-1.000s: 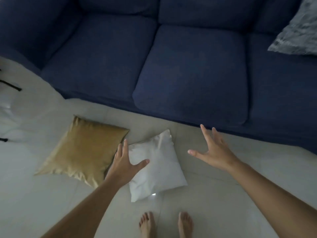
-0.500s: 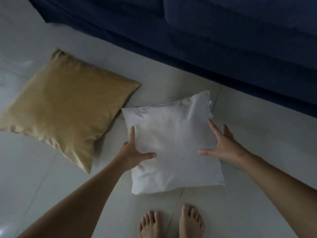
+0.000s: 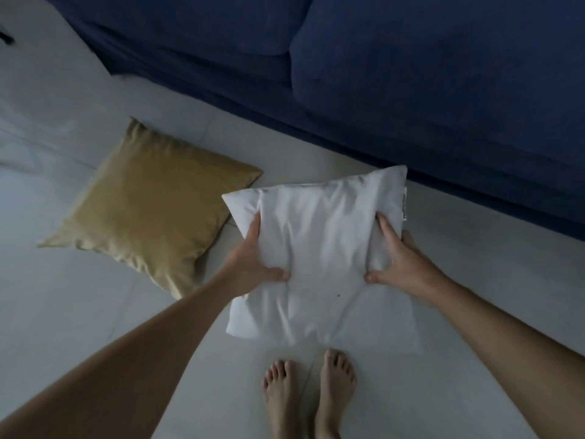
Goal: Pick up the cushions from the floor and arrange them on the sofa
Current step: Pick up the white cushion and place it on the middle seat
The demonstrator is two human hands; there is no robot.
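A white cushion is gripped at both sides, creased where the fingers press in. My left hand holds its left edge and my right hand holds its right edge. Whether the cushion still touches the floor I cannot tell. A gold cushion lies flat on the pale tiles to the left, just apart from the white one. The dark blue sofa runs across the top of the view, its seat cushions bare in the part shown.
My bare feet stand on the tiled floor just below the white cushion. A dark object shows at the far left edge. The sofa's front base runs diagonally from upper left to right.
Both hands have closed on the sides of the white cushion, which now bunches between them. A second ago they were open above it.
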